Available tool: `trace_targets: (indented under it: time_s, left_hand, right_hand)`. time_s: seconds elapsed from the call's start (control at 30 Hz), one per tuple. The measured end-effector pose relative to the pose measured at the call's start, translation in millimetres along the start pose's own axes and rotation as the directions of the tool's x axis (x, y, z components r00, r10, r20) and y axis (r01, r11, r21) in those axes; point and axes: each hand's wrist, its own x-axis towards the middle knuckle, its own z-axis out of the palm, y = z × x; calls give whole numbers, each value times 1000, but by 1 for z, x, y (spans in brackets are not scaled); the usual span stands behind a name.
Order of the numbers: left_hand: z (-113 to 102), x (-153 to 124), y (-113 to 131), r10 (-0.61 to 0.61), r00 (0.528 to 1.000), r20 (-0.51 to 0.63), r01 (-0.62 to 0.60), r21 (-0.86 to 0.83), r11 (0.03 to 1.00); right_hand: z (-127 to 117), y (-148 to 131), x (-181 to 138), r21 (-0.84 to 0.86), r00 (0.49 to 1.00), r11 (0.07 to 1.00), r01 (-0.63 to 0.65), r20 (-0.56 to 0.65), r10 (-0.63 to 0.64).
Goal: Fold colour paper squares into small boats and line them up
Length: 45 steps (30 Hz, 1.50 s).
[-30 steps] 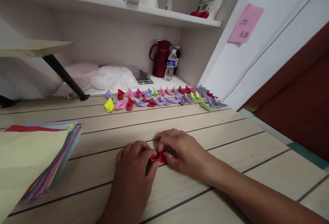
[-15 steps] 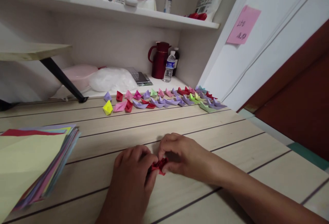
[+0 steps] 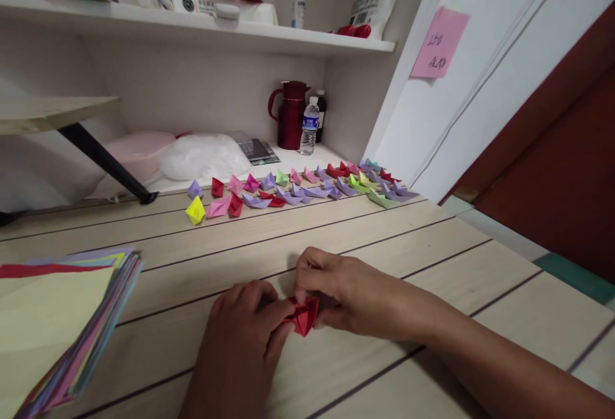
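A small red folded paper boat (image 3: pixel 304 320) lies between my two hands, low over the wooden table (image 3: pixel 365 368). My left hand (image 3: pixel 250 323) pinches its left end between thumb and forefinger. From the other side, my right hand (image 3: pixel 336 291) has its fingertips on the top fold and its thumb at the right edge. The underside of the paper is hidden.
Several folded paper boats (image 3: pixel 307 193) in many colours stand in rows along the table's far edge. At left lies a stack of coloured paper (image 3: pixel 52 323). Behind are a red jug (image 3: pixel 291 115), a water bottle (image 3: pixel 310 125) and a black-legged stand (image 3: pixel 106 161).
More of the red paper now shows, spread wider between my fingers. My right thumb has shifted to the right. The whole view has turned slightly, moving the background left.
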Motion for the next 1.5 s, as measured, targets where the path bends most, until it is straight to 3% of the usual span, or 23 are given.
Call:
trace_targets:
  time_s: [0.13,0.37,0.53,0.7,0.9,1.13,1.33,1.5]
  left_hand:
    - [-1,0,1,-20,1000,24,20,-25,999]
    - [2,-2,7,-69,998,-4,68,-83,994]
    - [4,-2,8,-148,985,-85,131,-173,976]
    - [1,0,10,-229,970,-80,199,-277,940]
    - [5,-3,11,-260,939,-224,170,-353,920]
    - [5,1,11,-269,922,-279,150,-382,912]
    - [2,0,15,-223,895,-387,106,-302,947]
    - [2,-2,19,-129,862,-490,34,-198,980]
  right_hand:
    - [-1,0,3,-73,1000,997,2,-15,-4]
    - [3,6,8,-45,994,994,98,-42,-100]
    - [3,8,10,95,997,993,65,-50,-60]
    - [7,9,10,279,999,960,-7,-49,21]
    - [9,10,12,447,996,893,-48,-51,79]
    - [11,11,14,386,996,922,2,-84,33]
    - [15,5,13,410,988,910,-56,-110,111]
    - [17,4,14,569,983,815,-110,-61,176]
